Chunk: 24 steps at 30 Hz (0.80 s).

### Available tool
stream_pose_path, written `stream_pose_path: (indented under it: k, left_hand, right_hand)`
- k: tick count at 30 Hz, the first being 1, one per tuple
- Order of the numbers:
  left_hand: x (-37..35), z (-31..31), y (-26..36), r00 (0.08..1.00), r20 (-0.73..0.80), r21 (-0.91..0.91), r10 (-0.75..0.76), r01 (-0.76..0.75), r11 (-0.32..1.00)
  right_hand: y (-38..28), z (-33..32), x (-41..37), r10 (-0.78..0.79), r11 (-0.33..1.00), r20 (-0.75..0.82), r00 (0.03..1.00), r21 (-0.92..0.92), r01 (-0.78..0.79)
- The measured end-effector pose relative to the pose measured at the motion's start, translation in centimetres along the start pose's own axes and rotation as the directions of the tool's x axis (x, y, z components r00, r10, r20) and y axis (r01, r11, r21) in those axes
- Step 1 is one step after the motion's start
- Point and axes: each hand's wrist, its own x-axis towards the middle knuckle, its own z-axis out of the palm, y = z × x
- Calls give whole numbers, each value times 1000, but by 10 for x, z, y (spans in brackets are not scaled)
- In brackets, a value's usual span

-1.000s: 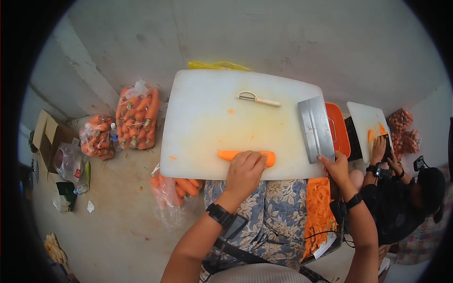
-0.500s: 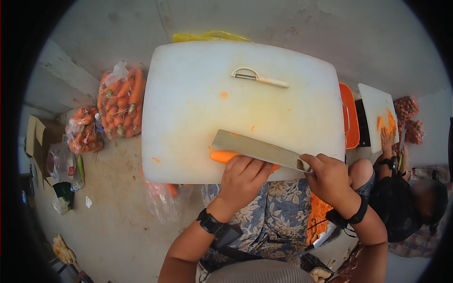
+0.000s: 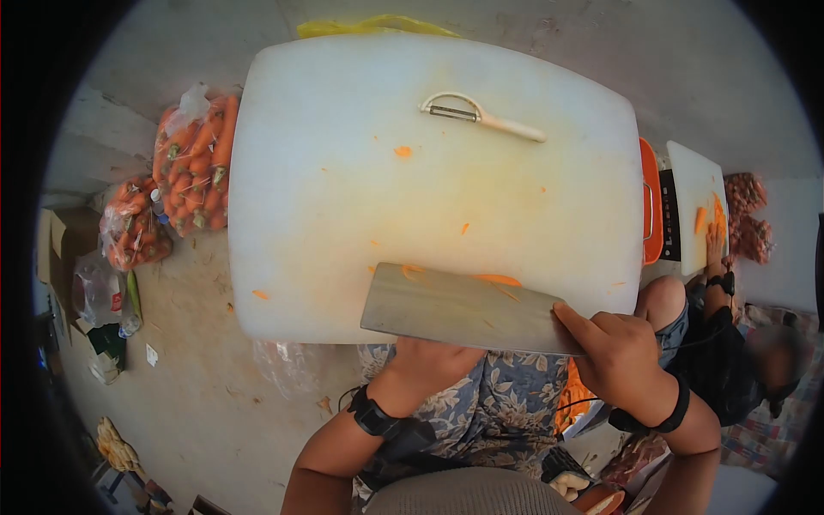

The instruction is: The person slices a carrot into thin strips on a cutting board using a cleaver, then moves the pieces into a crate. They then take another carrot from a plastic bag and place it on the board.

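My right hand (image 3: 622, 356) grips a broad cleaver (image 3: 468, 309) at its right end, the forefinger lying along the blade. The blade lies tilted over the near edge of the white cutting board (image 3: 343, 189), with carrot bits stuck to it. My left hand (image 3: 433, 365) is under the near side of the blade; its fingers are hidden, and so is whatever they touch. An orange carrot sliver (image 3: 499, 279) shows along the blade's far edge. Farther back on the board rests a white peeler (image 3: 506, 127), with small carrot scraps (image 3: 402, 151) around it.
Bags of carrots (image 3: 199, 167) stand on the floor at left, near an open cardboard box (image 3: 64, 249). An orange bin (image 3: 650, 202) sits right of the board. Another person (image 3: 730, 360) works at a second board (image 3: 693, 172). Shredded carrot (image 3: 573, 399) lies near my lap.
The cleaver has moved nearer to me and turned flatter, now covering my left fingers. My left hand has drawn back toward the board's near edge. The carrot under it is out of sight.
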Motion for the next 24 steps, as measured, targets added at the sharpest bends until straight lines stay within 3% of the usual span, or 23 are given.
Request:
stream_pose_path:
  k: [4,10,13,15,22,24]
  left_hand:
    - [-2,1,3,998,-44,18,-33,34,999]
    - [-7,2,2,988,81,-162,-132,144,976]
    - [-7,0,2,996,56,-26,-67,69,997]
    - [-7,2,2,980,119,-256,-160,186,949]
    - [-1,0,3,973,135,-326,-189,224,919]
    - [0,-3,3,981,140,-287,-134,169,943]
  right_hand:
    - [4,-6,-5,-1,1000,49,999,5,1]
    - [11,-8,-2,-26,1000,57,998,18,25]
    - [10,-8,6,-54,997,93,994,-46,58]
    - [12,-7,6,-48,998,118,992,-35,53]
    - [14,-5,23,-65,997,184,981,-23,70]
    - [19,5,32,-109,994,206,973,38,103]
